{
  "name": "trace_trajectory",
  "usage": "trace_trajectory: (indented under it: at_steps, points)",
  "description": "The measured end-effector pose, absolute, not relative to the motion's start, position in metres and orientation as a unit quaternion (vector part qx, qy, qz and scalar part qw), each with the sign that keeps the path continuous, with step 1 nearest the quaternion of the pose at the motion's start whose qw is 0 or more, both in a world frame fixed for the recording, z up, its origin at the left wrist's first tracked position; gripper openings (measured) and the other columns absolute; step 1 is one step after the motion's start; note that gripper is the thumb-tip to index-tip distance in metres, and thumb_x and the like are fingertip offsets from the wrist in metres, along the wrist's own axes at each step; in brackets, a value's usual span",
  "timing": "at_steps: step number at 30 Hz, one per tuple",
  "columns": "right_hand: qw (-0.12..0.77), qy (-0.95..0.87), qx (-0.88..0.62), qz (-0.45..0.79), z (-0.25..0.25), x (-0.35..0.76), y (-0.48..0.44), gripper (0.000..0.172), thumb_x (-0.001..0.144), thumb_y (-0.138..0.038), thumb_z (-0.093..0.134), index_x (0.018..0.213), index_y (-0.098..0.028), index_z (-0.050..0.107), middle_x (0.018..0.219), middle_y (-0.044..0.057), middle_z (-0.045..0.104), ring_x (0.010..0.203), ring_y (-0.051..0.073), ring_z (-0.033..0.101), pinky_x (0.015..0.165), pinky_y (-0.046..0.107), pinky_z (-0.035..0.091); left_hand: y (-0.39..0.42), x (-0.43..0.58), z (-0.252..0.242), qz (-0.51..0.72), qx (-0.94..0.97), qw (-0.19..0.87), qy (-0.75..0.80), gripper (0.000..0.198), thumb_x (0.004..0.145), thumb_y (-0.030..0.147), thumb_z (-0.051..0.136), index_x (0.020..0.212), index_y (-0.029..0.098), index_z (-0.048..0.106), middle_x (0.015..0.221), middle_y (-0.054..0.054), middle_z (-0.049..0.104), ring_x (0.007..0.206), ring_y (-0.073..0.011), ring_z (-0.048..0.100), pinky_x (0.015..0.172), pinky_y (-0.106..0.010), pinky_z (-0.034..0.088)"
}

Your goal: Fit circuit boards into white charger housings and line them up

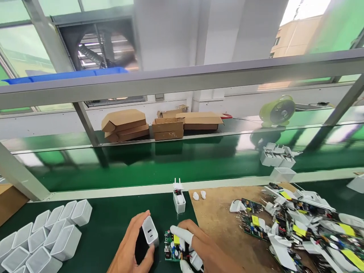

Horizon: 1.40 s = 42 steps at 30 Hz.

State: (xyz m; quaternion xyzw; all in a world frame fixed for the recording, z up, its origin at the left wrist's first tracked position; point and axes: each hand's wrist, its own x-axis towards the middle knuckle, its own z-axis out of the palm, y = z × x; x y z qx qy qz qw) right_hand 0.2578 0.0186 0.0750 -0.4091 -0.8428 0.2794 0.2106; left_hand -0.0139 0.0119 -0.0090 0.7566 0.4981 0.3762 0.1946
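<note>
While the left hand (129,248) wraps fingers and thumb around a white charger housing (149,231) at the bench's near edge, the right hand (203,250), index finger in a white finger cot (182,232), pinches a green circuit board (172,247) just beside it. Empty housings (42,239) cluster at the near left corner. An open housing with plug pins (179,199) stands just behind the hands. A heap of boards and plug parts (298,223) covers the right side. Beyond runs the conveyor belt (170,165), with cardboard boxes (167,127) on the far ledge.

Left hand (133,248) grips charger shell (149,231) (white), right hand (203,248) circuit board (172,248)
</note>
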Motion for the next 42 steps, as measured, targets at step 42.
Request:
trace_trajectory:
  at_steps: [42]
  points:
    - [0.282,-0.912,-0.298,-0.004,0.000,0.249,0.020,0.072,0.066,-0.002,0.048,0.137,0.000,0.059,0.147,0.025,0.061,0.131,0.035,0.060,0.114,0.048,0.052,0.007,0.006,-0.001,0.393,0.798,0.148,0.432,0.074,0.096,0.004,0.051,0.160,0.040,0.042,0.136,-0.012,0.053,0.125,-0.0322,0.052,0.105,-0.049,0.052]
